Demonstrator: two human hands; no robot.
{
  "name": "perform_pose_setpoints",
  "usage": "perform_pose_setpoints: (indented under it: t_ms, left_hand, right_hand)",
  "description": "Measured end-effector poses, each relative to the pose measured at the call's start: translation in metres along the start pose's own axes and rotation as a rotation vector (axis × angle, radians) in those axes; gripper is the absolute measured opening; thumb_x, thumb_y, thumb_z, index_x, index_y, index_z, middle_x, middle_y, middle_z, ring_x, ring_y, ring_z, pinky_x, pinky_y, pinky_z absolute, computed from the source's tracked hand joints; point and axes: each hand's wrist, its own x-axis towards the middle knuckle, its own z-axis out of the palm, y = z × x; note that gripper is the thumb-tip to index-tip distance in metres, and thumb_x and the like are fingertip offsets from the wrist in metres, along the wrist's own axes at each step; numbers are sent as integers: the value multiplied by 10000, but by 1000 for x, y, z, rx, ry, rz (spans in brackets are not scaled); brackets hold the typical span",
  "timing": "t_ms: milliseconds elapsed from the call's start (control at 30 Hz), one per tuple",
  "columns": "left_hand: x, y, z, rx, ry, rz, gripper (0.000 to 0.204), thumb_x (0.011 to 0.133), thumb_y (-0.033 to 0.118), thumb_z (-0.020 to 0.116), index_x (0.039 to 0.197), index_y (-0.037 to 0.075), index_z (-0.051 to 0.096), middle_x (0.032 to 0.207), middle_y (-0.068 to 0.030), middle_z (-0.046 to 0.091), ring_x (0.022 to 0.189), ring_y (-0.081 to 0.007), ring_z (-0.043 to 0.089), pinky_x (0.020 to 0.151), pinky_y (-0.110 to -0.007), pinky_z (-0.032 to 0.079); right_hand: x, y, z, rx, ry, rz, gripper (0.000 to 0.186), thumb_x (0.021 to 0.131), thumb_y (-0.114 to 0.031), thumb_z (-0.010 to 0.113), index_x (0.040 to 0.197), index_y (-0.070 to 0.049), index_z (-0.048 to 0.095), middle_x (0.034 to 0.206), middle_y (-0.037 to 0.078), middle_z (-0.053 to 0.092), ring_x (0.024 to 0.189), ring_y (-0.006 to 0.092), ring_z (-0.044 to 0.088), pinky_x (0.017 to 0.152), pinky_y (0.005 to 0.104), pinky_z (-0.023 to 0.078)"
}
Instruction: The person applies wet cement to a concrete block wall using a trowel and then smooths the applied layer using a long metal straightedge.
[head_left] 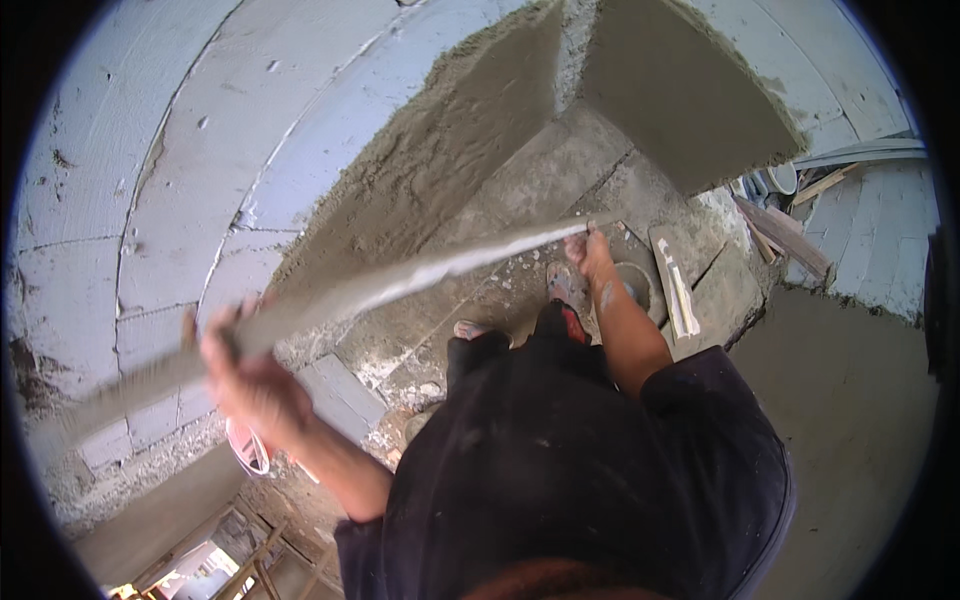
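Note:
A long, pale, mortar-smeared straightedge runs slantwise in front of me, from the lower left to the middle of the view. My left hand grips it toward its left part, with the fingers around its edge; motion blurs both. Near the other end, my right hand is closed on it. Beyond the straightedge, a band of wet grey mortar with a rough edge covers the lower left wall. Smoother mortar coats the adjoining wall past the corner.
Beside my right forearm are a round bucket, partly hidden, and a long mortar-smeared board on the floor. Timber pieces lie at the right. A red-and-white bucket and a pale block are near my left arm.

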Motion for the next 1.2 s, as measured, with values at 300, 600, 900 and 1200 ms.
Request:
perform_pose_setpoints:
  t_ms: [300, 600, 900, 1200]
  left_hand:
    - [-119, -125, 297, 234, -706, -71, 427, 759, 269, 762, 1022, -10, 574, 954, -140, 651, 796, -242, 627, 747, -408, 497]
    - [-236, -153, 352, 122, -1366, 184, 824, 831, 370, 660, 1456, 24, 248, 1469, -269, 281, 1377, -369, 271, 1127, -421, 253]
    - [-273, -322, -84, 803, -1083, -1064, 931, 802, 696, 502, 1405, 0, 367, 1399, -272, 407, 1346, -351, 348, 1105, -381, 277]
    - [-550, -244, -87, 192, -61, -729, 615, 946, 492, 480, 1333, 14, 485, 1301, -138, 523, 1132, -202, 529, 938, -349, 455]
  right_hand:
    - [-233, -176, 52, -696, -339, -1244, 585, 942, -370, 535, 1436, -102, 374, 1348, 99, 502, 1160, 228, 527, 926, 353, 445]
    - [-212, -400, 14, -885, 584, -1713, 766, 848, -501, 627, 1290, 102, 461, 1247, 261, 543, 1125, 357, 547, 977, 398, 412]
    - [-92, -542, 49, -848, 388, -1089, 667, 817, -462, 667, 1242, 32, 527, 1163, 173, 593, 976, 296, 609, 770, 395, 555]
    - [52, -205, -170, -1841, -751, -836, 222, 800, -54, 553, 984, 5, 662, 1042, 127, 674, 941, 243, 638, 757, 404, 527]
